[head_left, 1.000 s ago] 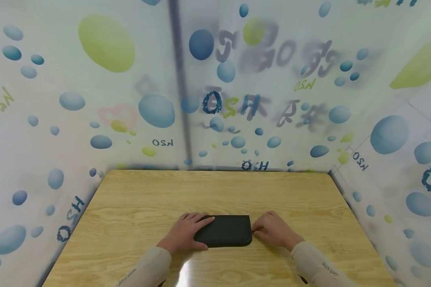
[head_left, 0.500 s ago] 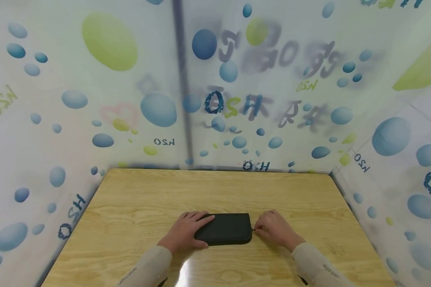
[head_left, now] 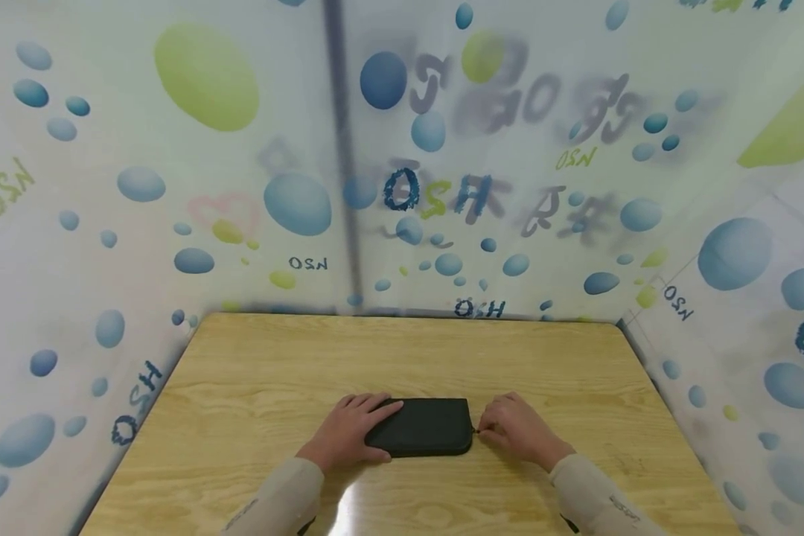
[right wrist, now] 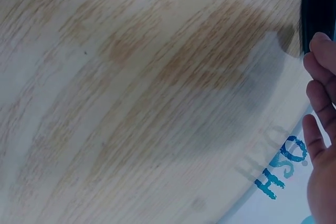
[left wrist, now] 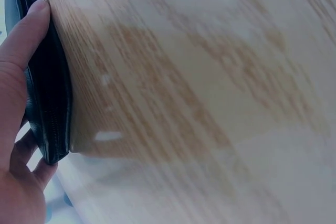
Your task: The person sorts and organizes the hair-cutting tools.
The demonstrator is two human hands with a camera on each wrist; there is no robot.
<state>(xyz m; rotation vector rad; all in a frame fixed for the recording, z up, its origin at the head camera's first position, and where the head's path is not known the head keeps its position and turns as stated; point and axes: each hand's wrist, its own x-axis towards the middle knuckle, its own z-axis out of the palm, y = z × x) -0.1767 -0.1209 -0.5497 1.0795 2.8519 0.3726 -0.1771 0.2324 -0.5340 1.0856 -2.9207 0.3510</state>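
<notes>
A black zip-around wallet (head_left: pixel 425 426) lies flat on the wooden table, its rounded corner toward me at the right. My left hand (head_left: pixel 348 432) holds its left end, thumb along the near edge and fingers over the top and far side. In the left wrist view the thumb rests on the wallet's side (left wrist: pixel 50 87), where a zipper shows. Just off the wallet's right end, my right hand (head_left: pixel 519 430) pinches a small dark zipper pull (head_left: pixel 476 430) between thumb and forefinger. The fingertips hide most of the pull.
The light wooden table (head_left: pixel 402 357) extends on every side of the wallet. A pale curtain (head_left: pixel 295 134) with blue and green spots and lettering encloses it at the back and both sides.
My right hand has shifted slightly right, so a little more of the zipper pull shows beside the wallet. The left hand keeps its hold on the wallet.
</notes>
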